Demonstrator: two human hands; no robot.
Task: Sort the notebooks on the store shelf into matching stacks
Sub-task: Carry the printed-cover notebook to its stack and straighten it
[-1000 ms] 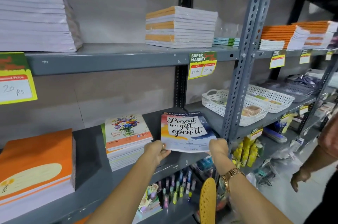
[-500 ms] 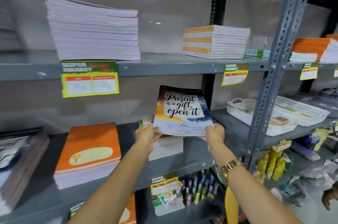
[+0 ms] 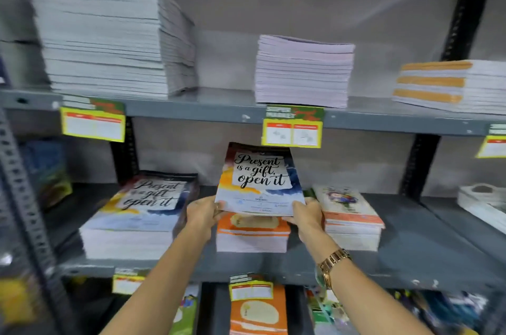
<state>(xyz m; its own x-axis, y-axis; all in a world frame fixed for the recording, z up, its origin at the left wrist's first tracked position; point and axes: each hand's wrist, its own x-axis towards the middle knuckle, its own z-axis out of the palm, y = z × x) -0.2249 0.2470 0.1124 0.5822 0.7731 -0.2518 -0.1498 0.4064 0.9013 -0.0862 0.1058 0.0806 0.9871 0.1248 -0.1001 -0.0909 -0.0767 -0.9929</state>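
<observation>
Both my hands hold a notebook [image 3: 260, 178] with "Present is a gift, open it" on its cover, tilted up in the air above the middle shelf [image 3: 410, 260]. My left hand [image 3: 204, 211] grips its lower left corner, my right hand [image 3: 308, 213] its lower right corner. Directly under it sits an orange-cover stack [image 3: 253, 233]. To the left lies a tall stack with the same "Present is a gift" cover [image 3: 137, 214]. A flower-cover stack [image 3: 349, 214] stands to the right.
The upper shelf [image 3: 219, 110] carries a tall white stack [image 3: 109, 36], a lilac stack [image 3: 302, 72] and an orange-striped stack [image 3: 449, 85]. Yellow price tags [image 3: 291, 130] hang from its front edge. More notebooks fill the lower shelf. A grey upright [image 3: 27, 211] stands at the left.
The held notebook has travelled left along the middle shelf, from beyond the flower stack to above the orange stack. The view has swung left, and the matching stack has come into sight.
</observation>
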